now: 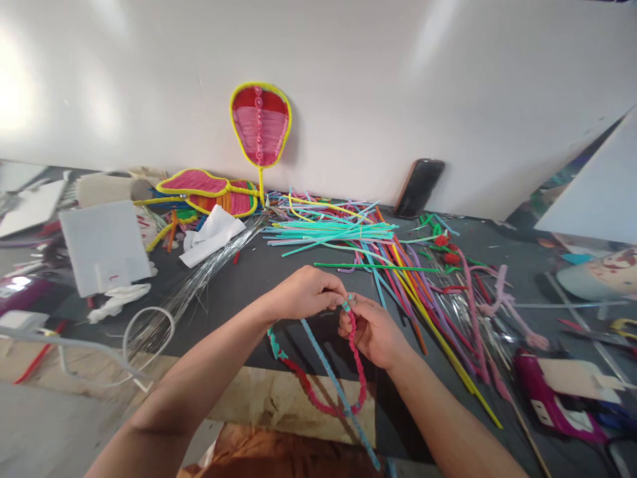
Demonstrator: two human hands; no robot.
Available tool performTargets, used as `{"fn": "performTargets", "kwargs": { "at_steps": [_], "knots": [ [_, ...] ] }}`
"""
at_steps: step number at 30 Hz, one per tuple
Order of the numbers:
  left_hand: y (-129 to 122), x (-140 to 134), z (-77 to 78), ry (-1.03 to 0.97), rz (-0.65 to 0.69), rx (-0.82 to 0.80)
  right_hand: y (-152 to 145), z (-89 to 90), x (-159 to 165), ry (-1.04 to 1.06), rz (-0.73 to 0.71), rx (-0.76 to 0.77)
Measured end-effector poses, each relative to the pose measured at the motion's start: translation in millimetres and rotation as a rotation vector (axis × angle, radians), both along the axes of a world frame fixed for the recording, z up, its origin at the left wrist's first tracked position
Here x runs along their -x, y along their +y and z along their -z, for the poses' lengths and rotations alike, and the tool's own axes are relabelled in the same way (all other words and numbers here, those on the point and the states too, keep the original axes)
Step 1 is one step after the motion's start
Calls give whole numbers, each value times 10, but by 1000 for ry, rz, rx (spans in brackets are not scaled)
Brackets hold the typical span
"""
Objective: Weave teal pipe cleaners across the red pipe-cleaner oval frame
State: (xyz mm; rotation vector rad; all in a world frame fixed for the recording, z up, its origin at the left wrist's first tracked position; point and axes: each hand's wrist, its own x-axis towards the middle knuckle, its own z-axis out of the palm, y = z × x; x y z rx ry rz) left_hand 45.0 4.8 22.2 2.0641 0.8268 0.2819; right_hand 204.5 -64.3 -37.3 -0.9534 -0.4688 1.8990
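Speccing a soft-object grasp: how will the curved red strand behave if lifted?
Likely bendable: the red strand curves in a U below the left hand and right hand. Probably light, being thin for its length. Its bumpy surface may resist slipping.

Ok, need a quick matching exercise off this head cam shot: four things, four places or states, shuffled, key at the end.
Things
1. Phone
2. Twisted red strand
3. Turquoise stem bundle
4. Upper yellow-rimmed pink shape

Places and states
A. Held by the left hand and right hand, sagging in a curve
B. Raised on a yellow stem
C. Lying flat beyond the hands
D. Leaning against the pale wall

Pairs: 1-D, 2-A, 3-C, 4-B
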Motion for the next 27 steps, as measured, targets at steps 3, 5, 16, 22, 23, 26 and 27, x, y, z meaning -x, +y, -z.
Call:
{"fn": "performTargets", "kwargs": {
  "at_steps": [3, 5, 16, 22, 23, 26, 27],
  "knots": [
    [-1, -5, -14, 16, 5, -21, 2, -8, 2, -34, -42, -6],
    [9, 0, -12, 28, 6, -28, 2, 11, -5, -159, -15, -69],
    [59, 45, 33, 78, -63, 2, -61, -49, -162, -1348, 267, -995],
    [37, 36, -1, 35, -37, -63, -55, -35, -90, -1016, 13, -587],
    [34, 34, -2, 27, -38, -66, -53, -29, -76, -904, -23, -498],
    [30, 32, 8, 10, -51, -60, -48, -5, -42, -580, -43, -324],
    [29, 32, 12, 6, -53, -55, -46, 4, -35, -501, -38, -292]
  ]
}}
